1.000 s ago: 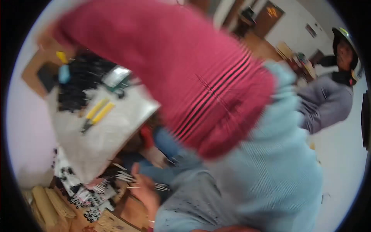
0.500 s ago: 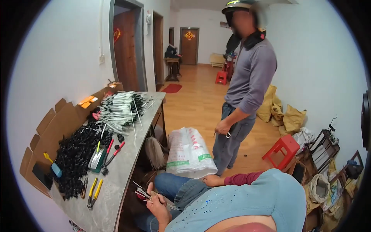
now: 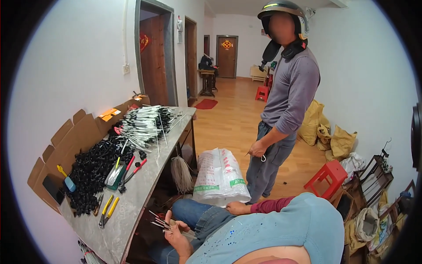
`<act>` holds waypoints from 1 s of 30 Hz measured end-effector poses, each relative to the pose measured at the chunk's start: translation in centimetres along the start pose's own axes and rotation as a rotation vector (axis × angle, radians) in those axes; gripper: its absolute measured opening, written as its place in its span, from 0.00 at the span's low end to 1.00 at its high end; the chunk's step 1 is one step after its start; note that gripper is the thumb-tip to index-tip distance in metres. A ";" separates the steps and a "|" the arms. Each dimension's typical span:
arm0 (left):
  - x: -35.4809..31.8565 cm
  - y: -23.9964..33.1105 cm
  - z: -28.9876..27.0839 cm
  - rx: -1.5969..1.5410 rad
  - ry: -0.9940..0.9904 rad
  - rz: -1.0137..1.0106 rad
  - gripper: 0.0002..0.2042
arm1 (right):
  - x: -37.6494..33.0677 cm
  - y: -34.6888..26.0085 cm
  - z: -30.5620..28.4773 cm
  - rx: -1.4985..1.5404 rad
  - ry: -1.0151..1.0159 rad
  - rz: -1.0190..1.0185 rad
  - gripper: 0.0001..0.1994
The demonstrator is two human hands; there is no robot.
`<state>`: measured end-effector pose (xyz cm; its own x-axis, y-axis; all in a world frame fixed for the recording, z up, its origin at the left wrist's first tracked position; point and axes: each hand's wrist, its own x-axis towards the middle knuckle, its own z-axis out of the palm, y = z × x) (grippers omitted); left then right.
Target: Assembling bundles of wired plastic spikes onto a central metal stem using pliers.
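Rods (image 3: 160,222) held beside grey worktable (image 3: 132,198), wooden-floored room.

Wearer's own hands out of view; seated person's head cut off.

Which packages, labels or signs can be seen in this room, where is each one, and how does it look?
White woven plastic sack: on the floor beside the table, bulging, with red print and green bands.
Brown cardboard box flaps: against the wall behind the grey table.
Red diamond-shaped sign: on the far brown door.
Yellow cloth sacks: slumped along the right wall.
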<state>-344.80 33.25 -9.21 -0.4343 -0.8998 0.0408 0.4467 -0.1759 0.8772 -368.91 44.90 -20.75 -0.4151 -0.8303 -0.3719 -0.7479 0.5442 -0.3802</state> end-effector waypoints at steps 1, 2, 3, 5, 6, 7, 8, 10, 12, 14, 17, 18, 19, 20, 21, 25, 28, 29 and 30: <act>-0.2 0.0 0.0 -0.004 -0.005 -0.009 0.18 | -0.1 0.0 0.0 0.002 -0.003 0.003 0.16; -0.3 0.0 0.0 -0.003 -0.005 -0.015 0.18 | -0.1 0.0 -0.2 -0.004 -0.010 0.000 0.16; -0.3 0.1 -0.2 0.000 -0.011 -0.010 0.18 | -0.2 -0.2 -0.6 -0.007 -0.016 -0.003 0.16; -0.3 0.1 -0.5 0.004 -0.018 -0.004 0.18 | -0.5 -0.7 -0.9 -0.008 -0.033 0.001 0.16; -0.3 0.0 -0.6 0.006 -0.013 -0.016 0.18 | -0.6 -1.0 -0.8 -0.012 0.002 0.015 0.16; -0.3 0.0 -0.7 -0.009 -0.017 -0.012 0.18 | -0.7 -1.3 -0.8 -0.017 0.034 0.029 0.16; -0.1 -0.1 -1.0 -0.020 -0.015 -0.008 0.17 | -0.6 -1.7 -0.6 -0.019 0.060 0.037 0.16; 0.3 -0.1 -1.4 -0.012 0.013 -0.026 0.17 | 0.5 -1.7 -0.3 0.048 0.059 0.096 0.15; 0.4 0.1 -1.4 -0.075 0.021 -0.013 0.16 | 0.6 -1.9 -0.6 0.011 0.076 0.080 0.15; 0.1 0.7 -1.2 -0.028 0.045 -0.010 0.16 | 0.5 -1.8 -0.7 0.115 0.130 0.081 0.14; 0.0 1.4 -1.7 0.049 0.062 0.040 0.16 | 0.7 -3.3 -3.1 0.055 0.179 -0.089 0.13; -0.1 1.4 -2.1 0.081 0.051 0.074 0.17 | 1.1 -4.5 -4.4 0.071 0.185 -0.132 0.13; -0.5 1.3 -2.6 0.112 0.039 0.108 0.17 | 1.4 -6.1 -5.6 0.166 0.203 -0.187 0.12; -0.6 1.3 -2.8 0.121 0.077 0.104 0.17 | 2.2 -7.3 -6.9 0.268 0.232 -0.234 0.12; -0.8 1.2 -2.9 0.112 0.111 0.110 0.17 | 4.1 -7.9 -7.9 0.290 0.275 -0.273 0.11; -1.4 1.6 -4.3 0.113 0.252 0.139 0.18 | 11.0 -14.4 -14.2 0.380 0.445 -0.526 0.12; -1.7 1.8 -5.1 0.135 0.337 0.149 0.18 | 16.5 -19.2 -19.6 0.338 0.554 -0.553 0.13; -1.8 1.8 -5.4 0.146 0.360 0.150 0.19 | 19.0 -20.1 -21.0 0.277 0.637 -0.566 0.13; -1.9 2.1 -5.5 0.156 0.386 0.154 0.19 | 21.1 -21.3 -22.3 0.217 0.721 -0.583 0.13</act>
<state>-338.73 32.37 -10.12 -0.0347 -0.9992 0.0212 0.3471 0.0079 0.9378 -373.34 13.09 -1.64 -0.2811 -0.8130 0.5099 -0.8555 -0.0285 -0.5170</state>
